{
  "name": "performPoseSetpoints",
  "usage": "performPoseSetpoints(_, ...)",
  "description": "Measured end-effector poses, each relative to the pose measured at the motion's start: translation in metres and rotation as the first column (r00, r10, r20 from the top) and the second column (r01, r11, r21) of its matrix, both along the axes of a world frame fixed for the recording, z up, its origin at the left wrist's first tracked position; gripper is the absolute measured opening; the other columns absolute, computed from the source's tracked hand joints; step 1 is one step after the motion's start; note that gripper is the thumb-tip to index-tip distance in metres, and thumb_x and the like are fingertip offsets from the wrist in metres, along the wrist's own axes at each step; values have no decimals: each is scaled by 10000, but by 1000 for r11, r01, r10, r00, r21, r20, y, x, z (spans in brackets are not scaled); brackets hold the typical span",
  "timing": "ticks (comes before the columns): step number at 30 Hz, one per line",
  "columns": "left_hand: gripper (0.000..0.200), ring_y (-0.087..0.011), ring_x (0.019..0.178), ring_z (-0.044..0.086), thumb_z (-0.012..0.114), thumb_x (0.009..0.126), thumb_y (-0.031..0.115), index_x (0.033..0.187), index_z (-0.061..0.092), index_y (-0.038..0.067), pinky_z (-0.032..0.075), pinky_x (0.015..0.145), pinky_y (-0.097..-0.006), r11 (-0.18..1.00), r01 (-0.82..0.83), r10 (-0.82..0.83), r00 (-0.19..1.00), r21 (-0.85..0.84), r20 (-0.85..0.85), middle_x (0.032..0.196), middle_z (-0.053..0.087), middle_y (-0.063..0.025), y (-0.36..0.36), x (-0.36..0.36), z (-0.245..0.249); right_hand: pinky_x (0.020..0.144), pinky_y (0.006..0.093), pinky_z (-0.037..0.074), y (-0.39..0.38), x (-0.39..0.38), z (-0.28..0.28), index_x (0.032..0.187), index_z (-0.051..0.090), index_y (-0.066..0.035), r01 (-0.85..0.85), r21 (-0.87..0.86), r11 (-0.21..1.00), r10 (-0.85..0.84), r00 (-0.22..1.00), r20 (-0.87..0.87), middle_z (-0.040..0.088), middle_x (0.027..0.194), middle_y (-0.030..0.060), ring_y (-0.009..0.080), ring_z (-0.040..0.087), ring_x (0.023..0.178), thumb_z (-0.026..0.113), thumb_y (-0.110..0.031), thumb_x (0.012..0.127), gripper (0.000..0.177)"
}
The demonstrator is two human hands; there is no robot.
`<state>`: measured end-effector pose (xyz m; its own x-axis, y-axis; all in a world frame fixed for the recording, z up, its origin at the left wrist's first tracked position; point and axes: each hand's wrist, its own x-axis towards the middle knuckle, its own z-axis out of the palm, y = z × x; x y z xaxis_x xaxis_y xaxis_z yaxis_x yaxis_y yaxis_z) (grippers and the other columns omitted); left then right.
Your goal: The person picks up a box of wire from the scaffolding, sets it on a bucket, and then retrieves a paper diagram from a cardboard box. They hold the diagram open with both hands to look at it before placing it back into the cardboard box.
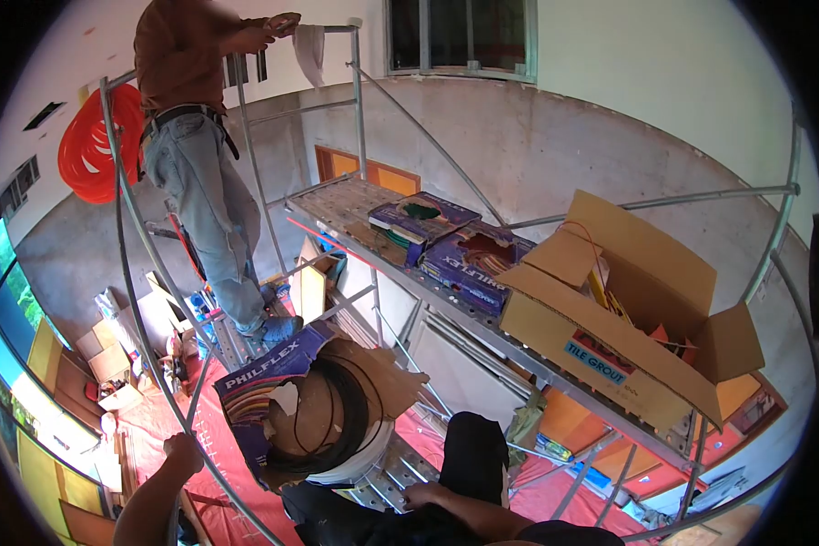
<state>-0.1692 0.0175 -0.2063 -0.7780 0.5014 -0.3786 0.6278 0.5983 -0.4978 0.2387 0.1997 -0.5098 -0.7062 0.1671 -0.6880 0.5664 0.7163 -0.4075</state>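
My left hand (184, 452) is closed at the lower left, against a grey scaffold tube (175, 393) and seemingly around it. Low in the middle, my right hand (420, 494) rests beside my dark-trousered knee, its fingers curled at the metal planks (404, 473); what they hold, if anything, is hidden. Between my hands and just ahead sits a torn-open purple PHILFLEX box (268, 369) with a coil of black cable (348, 414) inside. Beneath its near edge is a white round object (359, 466), partly covered.
A raised scaffold platform (328, 205) on the right carries two opened purple boxes (464, 264) and a TILE GROUT carton (601, 350). Ahead a person (200, 164) stands on the scaffold near an orange hose coil (96, 146). Far below lies a red-covered floor (159, 409).
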Motion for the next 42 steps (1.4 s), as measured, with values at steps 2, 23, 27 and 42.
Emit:
performPoseSetpoints(2,337,-223,974,597,579,761,219,1069,597,81,480,781,-329,1000,16,-16,1000,-10,-4,1033,609,-96,-1,-2,-2,774,420,467,1,0,2,1017,609,-115,26,-6,1000,-26,999,-20,611,1018,104,277,578,972,580,-432,763,408)
performPoseSetpoints(23,366,-225,937,618,572,724,212,1060,610,70,497,748,-336,999,28,-27,1000,42,-11,984,640,-95,-3,-3,-4,685,387,462,5,0,19,970,600,-97,92,-80,993,-98,993,-71,633,902,96,238,611,809,572,-445,786,394)
performPoseSetpoints(27,366,-226,950,614,572,726,208,1063,609,70,493,756,-333,999,28,-28,1000,33,0,985,640,-97,-1,-2,-2,698,386,461,5,1,23,984,594,-101,117,-92,989,-124,990,-74,629,922,106,236,608,824,566,-466,792,413)
performPoseSetpoints(42,386,-234,943,613,557,743,195,1101,580,54,493,755,-344,996,58,-58,998,66,3,1005,631,-106,-4,-4,-6,725,387,464,8,1,4,989,599,-101,113,-102,988,-121,989,-80,626,951,98,239,599,859,548,-490,800,435)
